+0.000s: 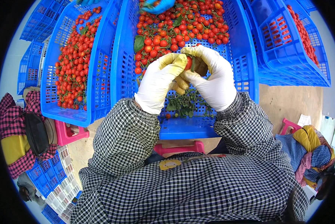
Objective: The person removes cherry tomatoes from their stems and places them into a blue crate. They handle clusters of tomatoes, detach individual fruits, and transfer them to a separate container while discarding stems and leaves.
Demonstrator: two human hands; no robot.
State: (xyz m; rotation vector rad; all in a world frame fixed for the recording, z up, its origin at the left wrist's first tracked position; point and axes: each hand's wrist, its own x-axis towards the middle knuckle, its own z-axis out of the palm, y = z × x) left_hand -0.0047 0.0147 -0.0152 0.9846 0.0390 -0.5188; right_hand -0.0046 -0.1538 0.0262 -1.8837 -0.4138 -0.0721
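Observation:
Both my hands, in white gloves stained yellow at the fingers, meet over a blue plastic crate (188, 131). My left hand (167, 75) pinches a red cherry tomato (188, 63) between thumb and finger. My right hand (211, 74) is curled at the tomato's other side, by a green stem (193, 64); whether its fingers grip the stem cannot be told. Beyond my hands lie many cherry tomatoes (181, 37) with green stems and some leaves (139, 43). Below my hands, at the crate's near end, is a heap of loose stems and leaves (185, 105).
Another blue crate (65, 114) of cherry tomatoes stands to the left. Stacked blue crates (291, 60) with red tomatoes are at the right. A co-worker's blue-gloved hand (159, 5) reaches over the far end of the middle crate. Pink stools (181, 147) stand low down.

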